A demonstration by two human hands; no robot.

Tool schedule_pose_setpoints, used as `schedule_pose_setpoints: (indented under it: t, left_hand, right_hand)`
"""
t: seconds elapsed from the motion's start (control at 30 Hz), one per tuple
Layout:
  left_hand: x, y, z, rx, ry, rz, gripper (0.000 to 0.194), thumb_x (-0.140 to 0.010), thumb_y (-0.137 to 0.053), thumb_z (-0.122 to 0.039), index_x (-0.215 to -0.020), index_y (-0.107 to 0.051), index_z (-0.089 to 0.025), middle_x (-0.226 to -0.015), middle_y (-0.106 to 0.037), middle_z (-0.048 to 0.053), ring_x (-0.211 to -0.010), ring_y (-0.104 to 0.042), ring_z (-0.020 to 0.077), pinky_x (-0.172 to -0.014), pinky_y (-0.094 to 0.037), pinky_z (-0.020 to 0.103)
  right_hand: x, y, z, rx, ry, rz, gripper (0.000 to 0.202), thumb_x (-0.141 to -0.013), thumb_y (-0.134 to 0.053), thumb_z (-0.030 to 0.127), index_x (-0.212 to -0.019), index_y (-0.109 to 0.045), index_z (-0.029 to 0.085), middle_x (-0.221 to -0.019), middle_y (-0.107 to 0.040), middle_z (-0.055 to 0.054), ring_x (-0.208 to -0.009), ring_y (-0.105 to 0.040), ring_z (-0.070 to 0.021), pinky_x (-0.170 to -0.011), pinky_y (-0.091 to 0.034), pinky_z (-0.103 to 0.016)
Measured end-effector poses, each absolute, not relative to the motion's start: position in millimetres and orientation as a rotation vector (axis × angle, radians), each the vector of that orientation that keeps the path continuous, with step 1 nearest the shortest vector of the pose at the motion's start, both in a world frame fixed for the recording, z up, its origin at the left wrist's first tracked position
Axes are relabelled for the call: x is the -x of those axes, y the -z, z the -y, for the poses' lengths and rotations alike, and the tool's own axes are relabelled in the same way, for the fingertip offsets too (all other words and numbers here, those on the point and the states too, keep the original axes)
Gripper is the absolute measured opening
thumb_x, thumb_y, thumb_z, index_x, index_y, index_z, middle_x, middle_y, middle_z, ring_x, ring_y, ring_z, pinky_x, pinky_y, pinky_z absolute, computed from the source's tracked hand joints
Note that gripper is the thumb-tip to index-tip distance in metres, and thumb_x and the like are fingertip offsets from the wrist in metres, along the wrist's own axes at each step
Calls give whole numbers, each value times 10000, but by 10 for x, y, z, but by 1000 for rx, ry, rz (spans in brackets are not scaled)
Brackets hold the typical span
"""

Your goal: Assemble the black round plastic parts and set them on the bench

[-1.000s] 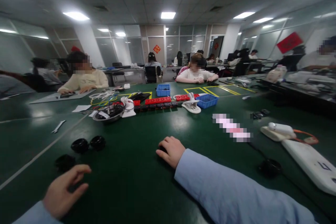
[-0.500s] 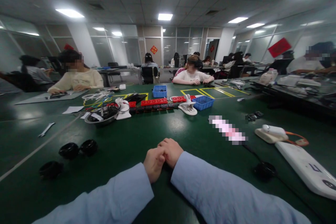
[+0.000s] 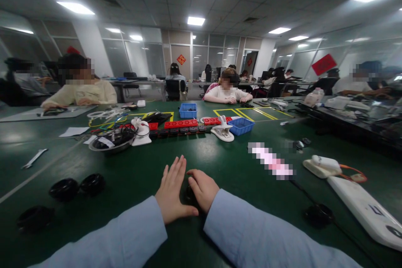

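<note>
My left hand [image 3: 173, 190] is open, its fingers stretched forward and its thumb reaching toward the right hand. Curled beside it, my right hand [image 3: 203, 189] closes over a dark rounded thing [image 3: 189, 194], mostly hidden by the fingers. What that thing is, I cannot tell. The left palm faces it, apparently without gripping. Farther left on the green table [image 3: 132, 201] lie several black ring-shaped pieces [image 3: 92, 184]. Right of the hands, a blurred-out bright item [image 3: 270, 161] has a black cable leading to a black round piece [image 3: 318, 215].
Ahead stand a metal bowl [image 3: 111, 146] of cables, red power strips [image 3: 180, 123], a white clamp [image 3: 222, 130] and blue bins [image 3: 240, 126]. A wrench [image 3: 34, 159] lies left; a white device [image 3: 367, 209] lies right. Two people sit across the table.
My left hand has come away from the right, opened and moved slightly left. A dark thing now shows between the hands. The view has shifted a little.
</note>
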State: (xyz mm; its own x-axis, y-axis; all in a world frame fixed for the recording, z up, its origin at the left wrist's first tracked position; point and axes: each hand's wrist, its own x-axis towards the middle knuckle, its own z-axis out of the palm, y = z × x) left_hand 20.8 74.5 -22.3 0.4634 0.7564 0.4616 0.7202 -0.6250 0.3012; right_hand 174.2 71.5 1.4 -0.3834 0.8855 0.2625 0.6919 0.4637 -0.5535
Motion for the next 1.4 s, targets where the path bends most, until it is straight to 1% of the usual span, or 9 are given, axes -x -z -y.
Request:
schedule_pose_setpoints:
  t: [0.07,0.2,0.4,0.6,0.7,0.8,0.9,1.1,1.4]
  left_hand:
    - [-180,263,-751,-2626,-732,-1399,1171,-473,-641,-663,-1365,-60,-174,-1410,-148,169,-1269,-106,377,-979,-38,598]
    - [-187,233,-714,-2526,-500,-1447,886,-596,-623,-569,-1311,-287,-167,-1345,-329,159,-1246,-238,337,-976,-70,603]
    - [-220,116,-702,-2465,-556,-1415,446,-628,-653,-453,-1034,-589,-279,-1222,-508,76,-1183,-354,334,-953,-78,637]
    - [-235,37,-671,-2415,-679,-1214,335,-639,-678,-344,-954,-608,-256,-1052,-618,32,-1024,-516,255,-994,-139,550]
    - [-245,23,-656,-2386,-712,-1161,253,-653,-660,-290,-897,-621,-232,-922,-657,21,-908,-570,229,-943,-297,463]
    - [-240,29,-650,-2328,-772,-1219,382,-642,-649,-268,-1017,-585,-232,-897,-647,34,-860,-573,236,-795,-429,382]
    - [-231,28,-638,-2257,-825,-1238,465,-633,-657,-260,-1083,-545,-231,-973,-625,44,-887,-566,238,-779,-442,365]
    - [-255,-13,-603,-2132,-895,-1159,353,-640,-656,-229,-974,-544,-200,-941,-612,42,-873,-568,222,-783,-450,361]
    - [-255,20,-615,-1867,-988,-1061,417,-651,-646,-217,-1048,-521,-189,-1044,-576,73,-954,-547,236,-795,-463,360]
  right_hand:
    - [-1752,-13,-719,1318,-509,2144,294,-890,-290,263,-1098,-471,159,-1030,-560,-84,-955,-517,-167,-811,-386,-290]
    - [-1753,-3,-720,1325,-550,2092,261,-876,-329,285,-1036,-504,174,-955,-572,-64,-884,-530,-162,-777,-395,-285]
    - [-1740,6,-723,1354,-577,2045,242,-848,-379,311,-1016,-486,172,-847,-546,-42,-753,-511,-153,-686,-398,-278]
    - [-1744,1,-720,1345,-604,2053,254,-853,-368,317,-1020,-481,162,-872,-555,-53,-774,-518,-156,-704,-400,-284]
    - [-1750,3,-723,1330,-618,2068,262,-854,-373,312,-1043,-476,161,-930,-563,-64,-832,-526,-163,-745,-395,-293]
    - [-1756,7,-727,1316,-624,2080,267,-858,-370,312,-1054,-474,165,-968,-563,-71,-876,-522,-170,-764,-387,-297]
    - [-1763,9,-731,1302,-634,2093,265,-864,-359,320,-1043,-483,169,-930,-574,-64,-858,-527,-167,-748,-389,-291]
    - [-1773,-8,-728,1240,-672,2108,264,-871,-337,335,-953,-527,171,-842,-590,-49,-792,-535,-163,-706,-393,-287]
    - [-1779,10,-755,1080,-790,2062,233,-781,-424,157,-997,-504,193,-915,-597,-19,-858,-544,-152,-751,-414,-275]
